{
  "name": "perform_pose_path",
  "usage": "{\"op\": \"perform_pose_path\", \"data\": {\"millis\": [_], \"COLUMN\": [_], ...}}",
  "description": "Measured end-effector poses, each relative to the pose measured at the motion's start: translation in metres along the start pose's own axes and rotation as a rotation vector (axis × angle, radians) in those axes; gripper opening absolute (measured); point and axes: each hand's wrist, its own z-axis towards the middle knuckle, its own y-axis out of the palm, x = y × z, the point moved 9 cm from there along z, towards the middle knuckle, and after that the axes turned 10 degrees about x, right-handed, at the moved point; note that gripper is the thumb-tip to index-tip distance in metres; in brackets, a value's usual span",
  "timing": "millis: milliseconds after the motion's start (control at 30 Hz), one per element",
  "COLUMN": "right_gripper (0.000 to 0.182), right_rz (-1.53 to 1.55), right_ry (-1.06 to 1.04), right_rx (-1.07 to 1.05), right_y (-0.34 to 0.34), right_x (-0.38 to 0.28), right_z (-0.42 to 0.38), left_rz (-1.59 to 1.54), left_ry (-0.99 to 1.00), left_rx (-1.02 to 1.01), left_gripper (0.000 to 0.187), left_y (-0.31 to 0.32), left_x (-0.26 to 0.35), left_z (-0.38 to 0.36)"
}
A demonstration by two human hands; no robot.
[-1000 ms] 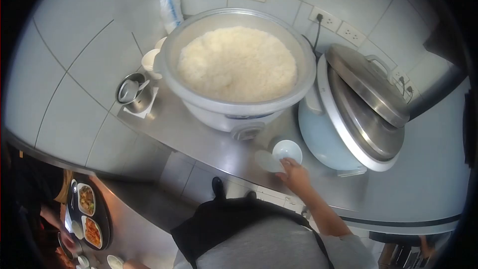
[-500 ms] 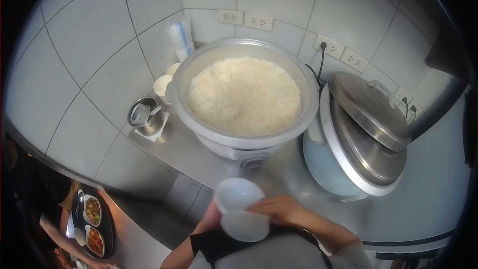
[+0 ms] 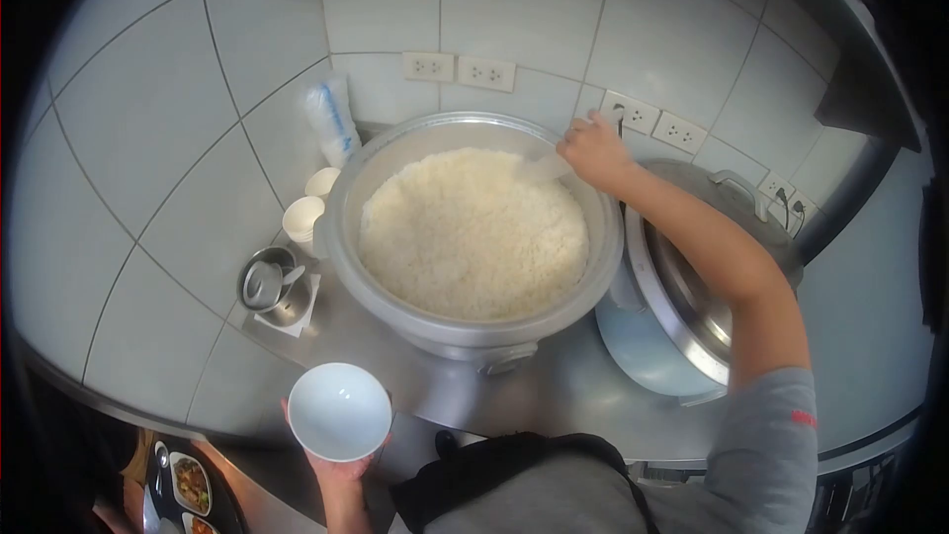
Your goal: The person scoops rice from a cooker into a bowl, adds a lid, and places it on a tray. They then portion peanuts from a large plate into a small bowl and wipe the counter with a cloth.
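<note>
Your right hand [image 3: 596,151] swung up to big silver-grey metal pot [image 3: 445,334], holding pale blurry tool [image 3: 546,170] at white rice [image 3: 470,237]. Left hand [image 3: 341,471] cups round white bowl [image 3: 339,415] near pot, no rice inside so far.

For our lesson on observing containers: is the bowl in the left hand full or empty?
Empty: the round white bowl in the left hand faces up, showing a bare inner surface.

A smooth white bowl [image 3: 340,413] is facing up near the counter [image 3: 593,413]; a pale, blurred utensil [image 3: 544,170] is slanting over white rice [image 3: 474,237]
</note>
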Motion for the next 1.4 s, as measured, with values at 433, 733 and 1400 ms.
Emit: {"op": "perform_pose_path", "data": {"millis": [433,733,1400], "right_gripper": [0.004,0.005,0.017], "right_rz": [0.014,0.176,1.376], "right_ry": [-0.428,-0.447,0.164], "right_rx": [-0.063,-0.064,-0.529], "right_y": [-0.001,-0.037,0.002], "right_x": [-0.036,-0.059,-0.041], "right_z": [-0.038,-0.058,-0.020], "left_rz": [0.070,0.434,0.672], "left_ry": [-0.104,0.281,-0.122], "left_rx": [0.001,0.071,-0.249], "left_gripper": [0.053,0.054,0.052], "left_y": [0.027,0.007,0.217], "left_x": [-0.045,-0.002,-0.024], "left_z": [0.038,0.040,0.102]}}
